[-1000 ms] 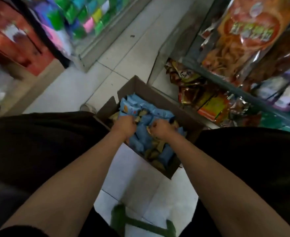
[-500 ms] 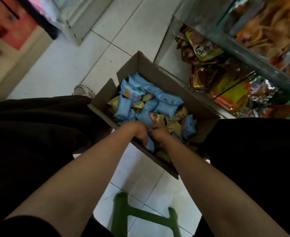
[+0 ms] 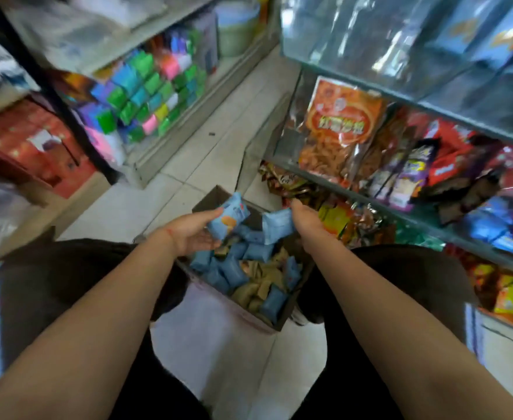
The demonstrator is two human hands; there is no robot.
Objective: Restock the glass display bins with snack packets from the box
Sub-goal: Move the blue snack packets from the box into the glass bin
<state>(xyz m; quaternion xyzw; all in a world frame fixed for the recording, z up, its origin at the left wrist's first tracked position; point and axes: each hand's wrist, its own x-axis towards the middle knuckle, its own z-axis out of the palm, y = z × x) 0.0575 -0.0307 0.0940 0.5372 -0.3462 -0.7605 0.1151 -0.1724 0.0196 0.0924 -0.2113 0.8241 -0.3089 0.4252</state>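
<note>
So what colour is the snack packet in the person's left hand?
Light blue with an orange picture, on the small plastic snack packet in the left hand; head view.

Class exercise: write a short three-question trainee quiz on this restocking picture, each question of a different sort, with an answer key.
1. True or false: both hands hold blue packets above the cardboard box.
2. Multiple choice: the packets left in the box are A) all red, B) blue and tan mixed, C) all green.
3. Fill in: the glass bin at upper right holds packets coloured ____.

Key
1. True: the left hand has a grip on a blue packet with an orange picture; the right hand holds a plain blue packet.
2. B.
3. Blue, though the glass blurs them.
</note>
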